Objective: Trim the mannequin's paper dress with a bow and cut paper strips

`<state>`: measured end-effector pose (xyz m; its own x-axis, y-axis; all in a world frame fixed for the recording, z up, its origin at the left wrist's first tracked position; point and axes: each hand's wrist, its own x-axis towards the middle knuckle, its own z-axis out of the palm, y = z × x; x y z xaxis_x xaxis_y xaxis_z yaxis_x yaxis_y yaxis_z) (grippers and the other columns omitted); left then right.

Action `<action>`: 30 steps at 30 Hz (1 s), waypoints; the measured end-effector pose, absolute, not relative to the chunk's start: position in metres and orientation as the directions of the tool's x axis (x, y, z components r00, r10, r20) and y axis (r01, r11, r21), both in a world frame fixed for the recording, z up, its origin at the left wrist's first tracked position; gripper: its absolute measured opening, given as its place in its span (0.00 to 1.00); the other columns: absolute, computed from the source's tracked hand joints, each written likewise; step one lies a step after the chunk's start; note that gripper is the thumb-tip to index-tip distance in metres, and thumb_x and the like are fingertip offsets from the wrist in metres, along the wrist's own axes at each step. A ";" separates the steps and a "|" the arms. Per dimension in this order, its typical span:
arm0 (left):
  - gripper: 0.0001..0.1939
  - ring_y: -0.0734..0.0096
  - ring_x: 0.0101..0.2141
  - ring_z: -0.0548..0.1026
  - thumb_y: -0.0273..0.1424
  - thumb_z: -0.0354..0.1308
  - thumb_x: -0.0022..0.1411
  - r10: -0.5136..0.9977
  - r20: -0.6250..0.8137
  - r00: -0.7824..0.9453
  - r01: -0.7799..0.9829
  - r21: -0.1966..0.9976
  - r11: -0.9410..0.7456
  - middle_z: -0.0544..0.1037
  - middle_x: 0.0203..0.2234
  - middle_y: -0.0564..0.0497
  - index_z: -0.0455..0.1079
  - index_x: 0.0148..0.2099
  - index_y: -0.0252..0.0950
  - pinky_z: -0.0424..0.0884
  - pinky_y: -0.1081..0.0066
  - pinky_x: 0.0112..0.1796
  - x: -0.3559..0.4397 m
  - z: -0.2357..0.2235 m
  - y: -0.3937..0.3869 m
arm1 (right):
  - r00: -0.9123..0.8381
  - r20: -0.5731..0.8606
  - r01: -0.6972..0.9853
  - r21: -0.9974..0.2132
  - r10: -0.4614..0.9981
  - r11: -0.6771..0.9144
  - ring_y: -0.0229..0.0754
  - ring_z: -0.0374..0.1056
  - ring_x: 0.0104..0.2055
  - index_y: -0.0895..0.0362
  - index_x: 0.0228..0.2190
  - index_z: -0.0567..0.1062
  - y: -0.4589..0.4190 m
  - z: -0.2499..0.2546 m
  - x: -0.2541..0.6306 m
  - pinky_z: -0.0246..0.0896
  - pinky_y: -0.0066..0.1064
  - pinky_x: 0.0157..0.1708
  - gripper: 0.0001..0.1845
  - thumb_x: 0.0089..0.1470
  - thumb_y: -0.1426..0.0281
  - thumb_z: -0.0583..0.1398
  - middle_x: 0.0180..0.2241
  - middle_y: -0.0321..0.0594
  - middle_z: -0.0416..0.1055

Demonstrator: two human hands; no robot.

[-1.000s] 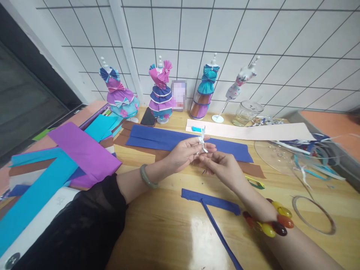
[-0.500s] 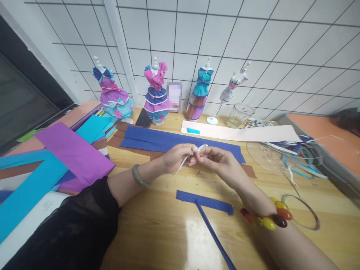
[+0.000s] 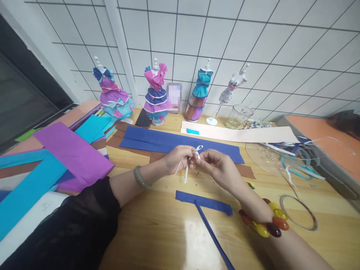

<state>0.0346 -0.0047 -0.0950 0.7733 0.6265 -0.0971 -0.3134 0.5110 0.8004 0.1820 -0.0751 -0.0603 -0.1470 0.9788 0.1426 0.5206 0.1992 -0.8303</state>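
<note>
My left hand [image 3: 177, 159] and my right hand [image 3: 218, 168] meet over the wooden table [image 3: 157, 228], both pinched on a thin white ribbon [image 3: 187, 170]. A small loop of the ribbon stands up between the fingertips and two tails hang down below the left hand. A long dark blue paper sheet [image 3: 174, 142] lies just behind the hands. A blue paper strip [image 3: 204, 202] with a thin tail lies in front of them. A green bangle is on my left wrist, a beaded bracelet on my right.
Several small mannequins in paper dresses [image 3: 156, 93] stand along the tiled wall, with a glass [image 3: 239, 115] beside them. Purple, teal and brown paper sheets [image 3: 70, 153] pile at the left. A clear dish of ribbons [image 3: 284, 157] and a ring [image 3: 298, 217] sit at the right.
The ribbon bow, held upright above the fingers a second ago, has come down between my fingertips. Its tails now hang below my left hand. The camera shifted slightly.
</note>
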 end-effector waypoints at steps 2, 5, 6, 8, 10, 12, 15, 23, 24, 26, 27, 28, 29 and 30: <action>0.03 0.79 0.21 0.62 0.25 0.52 0.46 0.628 -0.082 0.774 -0.331 0.793 0.511 0.67 0.19 0.50 0.65 0.25 0.29 0.58 0.75 0.24 0.035 -0.094 -0.006 | -0.130 0.171 0.570 -0.793 0.977 0.215 0.38 0.65 0.29 0.58 0.28 0.73 -0.077 -0.061 0.181 0.59 0.29 0.29 0.12 0.54 0.62 0.57 0.27 0.38 0.71; 0.08 0.81 0.19 0.60 0.30 0.53 0.52 0.633 -0.104 0.767 -0.322 0.791 0.520 0.64 0.18 0.53 0.64 0.26 0.30 0.57 0.76 0.22 0.035 -0.091 -0.007 | -0.110 0.235 0.629 -0.736 0.966 0.251 0.37 0.64 0.28 0.57 0.28 0.72 -0.079 -0.061 0.178 0.58 0.28 0.28 0.09 0.54 0.64 0.57 0.27 0.38 0.70; 0.09 0.82 0.18 0.59 0.33 0.53 0.53 0.644 -0.122 0.755 -0.310 0.799 0.515 0.63 0.18 0.54 0.63 0.26 0.31 0.55 0.77 0.21 0.035 -0.090 -0.007 | -0.123 0.256 0.641 -0.717 0.959 0.273 0.38 0.64 0.28 0.57 0.28 0.72 -0.080 -0.061 0.177 0.58 0.29 0.29 0.08 0.54 0.65 0.57 0.27 0.38 0.70; 0.10 0.83 0.17 0.57 0.35 0.55 0.55 0.686 -0.146 0.713 -0.282 0.835 0.471 0.62 0.17 0.57 0.61 0.29 0.33 0.53 0.78 0.19 0.035 -0.088 -0.008 | -0.174 0.291 0.654 -0.680 0.941 0.332 0.38 0.64 0.29 0.56 0.28 0.72 -0.082 -0.061 0.173 0.59 0.29 0.30 0.07 0.54 0.66 0.58 0.26 0.38 0.70; 0.10 0.83 0.17 0.59 0.35 0.58 0.54 0.717 -0.144 0.682 -0.246 0.878 0.410 0.61 0.18 0.58 0.62 0.34 0.35 0.52 0.80 0.19 0.035 -0.087 -0.009 | -0.205 0.305 0.653 -0.665 0.930 0.362 0.38 0.65 0.28 0.56 0.27 0.72 -0.083 -0.061 0.171 0.60 0.30 0.31 0.07 0.53 0.67 0.58 0.25 0.38 0.70; 0.13 0.82 0.18 0.61 0.35 0.58 0.54 0.725 -0.124 0.677 -0.218 0.907 0.360 0.62 0.19 0.59 0.62 0.41 0.37 0.54 0.80 0.20 0.036 -0.088 -0.011 | -0.165 0.286 0.619 -0.715 0.944 0.325 0.39 0.66 0.28 0.56 0.27 0.73 -0.083 -0.062 0.169 0.61 0.31 0.30 0.07 0.53 0.66 0.58 0.25 0.38 0.72; 0.19 0.80 0.22 0.66 0.36 0.58 0.55 0.755 -0.099 0.648 -0.215 0.928 0.305 0.65 0.24 0.57 0.61 0.48 0.38 0.60 0.79 0.23 0.039 -0.092 -0.014 | -0.099 0.242 0.524 -0.812 0.965 0.258 0.40 0.70 0.30 0.56 0.31 0.72 -0.082 -0.065 0.168 0.65 0.31 0.31 0.08 0.50 0.65 0.60 0.29 0.39 0.74; 0.13 0.82 0.20 0.65 0.30 0.56 0.57 0.838 -0.205 0.506 -0.207 0.914 0.348 0.67 0.25 0.56 0.63 0.45 0.35 0.63 0.78 0.22 0.041 -0.093 -0.014 | -0.320 0.329 0.635 -0.621 0.888 0.459 0.43 0.68 0.38 0.54 0.42 0.67 -0.089 -0.073 0.162 0.64 0.36 0.39 0.14 0.52 0.72 0.57 0.37 0.43 0.71; 0.13 0.82 0.20 0.66 0.30 0.56 0.56 0.829 -0.229 0.510 -0.202 0.905 0.374 0.68 0.25 0.55 0.63 0.45 0.35 0.62 0.78 0.22 0.041 -0.092 -0.015 | -0.321 0.336 0.640 -0.612 0.886 0.464 0.43 0.68 0.38 0.54 0.42 0.67 -0.089 -0.073 0.162 0.64 0.36 0.38 0.14 0.52 0.71 0.58 0.37 0.43 0.70; 0.14 0.82 0.19 0.66 0.31 0.58 0.56 0.802 -0.275 0.531 -0.182 0.887 0.425 0.68 0.24 0.56 0.64 0.45 0.35 0.61 0.78 0.20 0.041 -0.087 -0.018 | -0.300 0.348 0.654 -0.603 0.888 0.457 0.43 0.68 0.36 0.54 0.38 0.67 -0.089 -0.073 0.162 0.64 0.35 0.36 0.09 0.53 0.70 0.57 0.33 0.42 0.70; 0.14 0.81 0.19 0.66 0.31 0.58 0.55 0.790 -0.292 0.540 -0.172 0.880 0.443 0.68 0.23 0.56 0.64 0.44 0.35 0.60 0.79 0.20 0.041 -0.085 -0.019 | -0.288 0.353 0.656 -0.605 0.890 0.452 0.42 0.68 0.34 0.54 0.35 0.68 -0.088 -0.073 0.162 0.64 0.34 0.35 0.05 0.54 0.70 0.56 0.32 0.41 0.70; 0.14 0.81 0.19 0.66 0.31 0.59 0.55 0.780 -0.299 0.549 -0.167 0.876 0.453 0.69 0.22 0.56 0.64 0.44 0.34 0.59 0.79 0.20 0.041 -0.083 -0.021 | -0.276 0.355 0.654 -0.611 0.893 0.445 0.41 0.67 0.33 0.54 0.33 0.68 -0.087 -0.072 0.163 0.63 0.33 0.34 0.03 0.55 0.71 0.55 0.30 0.40 0.70; 0.14 0.81 0.19 0.66 0.31 0.59 0.55 0.776 -0.295 0.557 -0.169 0.875 0.454 0.69 0.21 0.55 0.64 0.44 0.34 0.60 0.79 0.20 0.040 -0.081 -0.022 | -0.263 0.352 0.650 -0.623 0.898 0.435 0.41 0.67 0.33 0.54 0.31 0.68 -0.086 -0.071 0.165 0.63 0.32 0.33 0.03 0.55 0.71 0.54 0.30 0.40 0.70; 0.14 0.81 0.20 0.67 0.30 0.59 0.55 0.776 -0.281 0.565 -0.179 0.876 0.448 0.69 0.21 0.55 0.65 0.43 0.33 0.60 0.79 0.21 0.040 -0.080 -0.022 | -0.247 0.348 0.645 -0.637 0.904 0.422 0.40 0.66 0.33 0.55 0.30 0.69 -0.085 -0.070 0.166 0.62 0.32 0.33 0.04 0.55 0.71 0.54 0.30 0.40 0.70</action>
<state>0.0397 -0.0221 -0.0798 0.5650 0.7756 -0.2813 -0.1785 0.4478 0.8761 0.1663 -0.0854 -0.0700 -0.2475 0.9042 0.3482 0.6450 0.4219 -0.6372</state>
